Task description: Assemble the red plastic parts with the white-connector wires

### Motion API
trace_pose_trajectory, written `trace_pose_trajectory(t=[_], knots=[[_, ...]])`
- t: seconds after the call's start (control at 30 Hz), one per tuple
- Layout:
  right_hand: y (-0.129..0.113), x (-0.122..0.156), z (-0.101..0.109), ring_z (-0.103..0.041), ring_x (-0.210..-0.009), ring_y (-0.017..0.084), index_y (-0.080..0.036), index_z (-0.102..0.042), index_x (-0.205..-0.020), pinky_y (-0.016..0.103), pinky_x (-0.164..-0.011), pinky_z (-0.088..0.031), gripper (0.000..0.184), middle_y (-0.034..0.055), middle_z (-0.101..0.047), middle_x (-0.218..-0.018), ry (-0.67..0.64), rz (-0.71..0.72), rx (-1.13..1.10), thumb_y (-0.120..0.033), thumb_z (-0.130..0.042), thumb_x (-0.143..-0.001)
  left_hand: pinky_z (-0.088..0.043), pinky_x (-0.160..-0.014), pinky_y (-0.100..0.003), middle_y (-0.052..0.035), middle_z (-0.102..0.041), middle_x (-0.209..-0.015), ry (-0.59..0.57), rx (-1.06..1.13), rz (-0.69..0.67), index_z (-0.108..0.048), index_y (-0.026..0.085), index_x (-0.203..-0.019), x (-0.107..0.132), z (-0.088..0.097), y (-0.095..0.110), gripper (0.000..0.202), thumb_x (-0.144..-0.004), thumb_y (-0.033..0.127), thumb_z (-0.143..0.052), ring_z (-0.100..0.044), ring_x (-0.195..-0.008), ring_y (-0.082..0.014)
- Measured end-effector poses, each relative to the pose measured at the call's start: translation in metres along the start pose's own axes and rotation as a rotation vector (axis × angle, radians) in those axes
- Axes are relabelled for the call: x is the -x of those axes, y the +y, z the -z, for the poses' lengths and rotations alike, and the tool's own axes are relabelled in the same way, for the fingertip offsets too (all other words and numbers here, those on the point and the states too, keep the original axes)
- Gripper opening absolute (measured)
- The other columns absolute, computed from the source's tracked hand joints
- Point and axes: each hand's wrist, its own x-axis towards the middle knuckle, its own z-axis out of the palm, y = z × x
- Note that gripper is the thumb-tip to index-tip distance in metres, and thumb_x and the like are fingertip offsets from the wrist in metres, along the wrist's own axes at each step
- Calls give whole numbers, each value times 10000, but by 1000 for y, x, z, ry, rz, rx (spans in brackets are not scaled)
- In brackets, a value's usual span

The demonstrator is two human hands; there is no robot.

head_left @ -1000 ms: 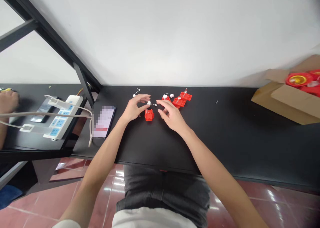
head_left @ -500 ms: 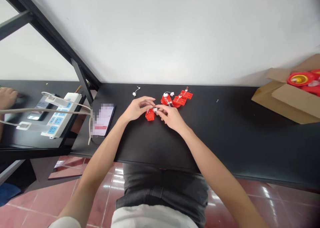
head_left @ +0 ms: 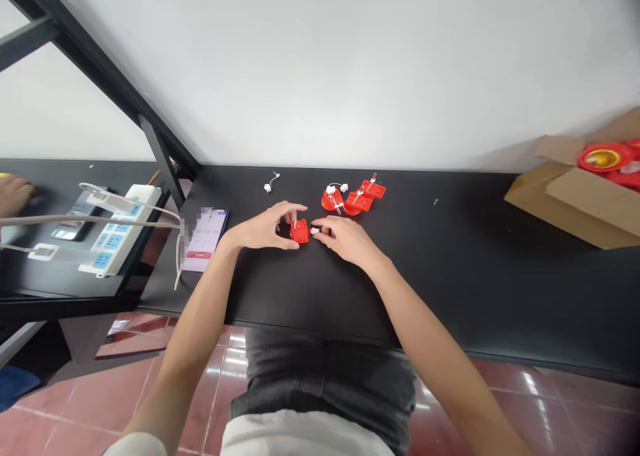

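Observation:
My left hand [head_left: 265, 228] pinches a small red plastic part [head_left: 299, 231] on the black table [head_left: 475, 269], thumb below and fingers above it. Just to its right, my right hand [head_left: 345, 237] holds a tiny white connector [head_left: 315, 231] between thumb and fingertip, right against the red part. Behind them lie several more red parts [head_left: 353, 199] with white connectors and thin wires. A loose white connector with wire [head_left: 271, 183] lies near the wall.
A phone [head_left: 205, 238] with a lit screen lies at the table's left end. A white power strip [head_left: 120, 233] with cables sits on the neighbouring table, where another person's hand [head_left: 13, 195] shows. A cardboard box [head_left: 575, 196] with red-and-yellow items stands far right. A small screw [head_left: 435, 203] lies alone.
Both hands came down from above the table and closed in on the red part. My left hand now grips it; the white connector in my right hand sits against its side.

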Motion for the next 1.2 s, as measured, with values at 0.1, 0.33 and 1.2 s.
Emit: trace_pose_trajectory(t=[0.1,0.33,1.2], knots=[[3,1,0,-617,-773,165,-242,-745,-1050,290,-664,-421,152,22,-688,-920,15,33,-35,-256,-615,-974,-518,-821,-319,-62,-584,-1141,2,-6,-7,-540,275,-1425,-2,-3,1,719,-774,397,-819,-591,-1009,-196],[7,-1,6,-587,-626,118,-198,-740,-926,304,-676,-491,167,35,-699,-938,86,49,-375,-329,-640,-947,-515,-816,-312,-80,-623,-1202,49,14,2,-548,262,-1407,-2,-4,0,672,-800,408,-796,-613,-1061,-208],[2,5,22,-661,-541,166,-184,-703,-921,268,-459,-517,346,13,-675,-636,211,-98,-680,-505,-788,-824,-548,-1003,-384,-104,-688,-1237,259,93,-186,-554,215,-1421,-20,-42,-3,639,-836,300,-799,-673,-1130,-223]])
